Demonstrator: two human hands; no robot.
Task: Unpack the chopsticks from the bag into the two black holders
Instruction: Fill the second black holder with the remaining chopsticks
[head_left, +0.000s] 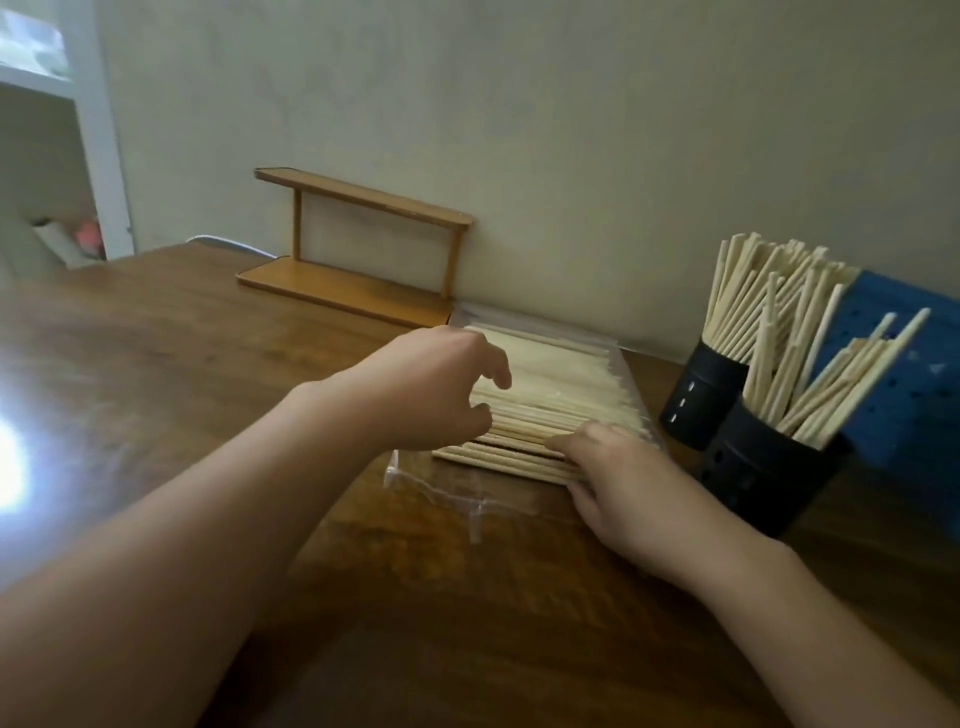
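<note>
A clear plastic bag (457, 499) lies on the wooden table (208, 364), holding a flat stack of pale wooden chopsticks (561, 384). My left hand (436, 389) is at the stack's left end, its loosely curled fingers touching the stick ends and its thumb held apart above them. My right hand (628, 488) grips the near right part of the stack, thumb on top and fingers along the near edge. Two black holders stand to the right, the far holder (698, 397) and the near holder (769, 483). Each has several chopsticks standing in it.
A blue perforated board (914, 395) leans behind the holders at the right edge. A small two-tier wooden rack (363, 249) stands against the wall behind the bag. A white shelf unit (98, 156) is at the far left. Glare marks the table's left side.
</note>
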